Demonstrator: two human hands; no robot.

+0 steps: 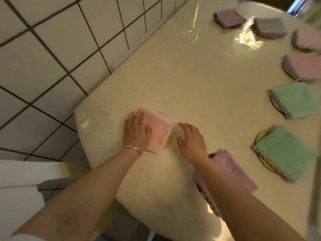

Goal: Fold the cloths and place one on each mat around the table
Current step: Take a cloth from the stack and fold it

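A folded pink cloth point(160, 131) lies on a yellowish round mat point(168, 142) near the table's left corner. My left hand point(137, 130) rests flat on the cloth's left part, fingers straight. Just right of the cloth, my right hand point(191, 140) lies on the tabletop with its fingers spread, touching the cloth's right edge. A folded purple cloth point(232, 169) sits on a mat under my right forearm, partly hidden. Two folded green cloths point(284, 152) point(293, 100) lie on mats to the right.
Several more folded pink and grey cloths, such as one pink cloth point(304, 68) and one grey cloth point(268, 26), lie on mats along the right and far side. The cream table point(199, 75) ends at a rounded corner on the left, above a tiled floor point(43, 58).
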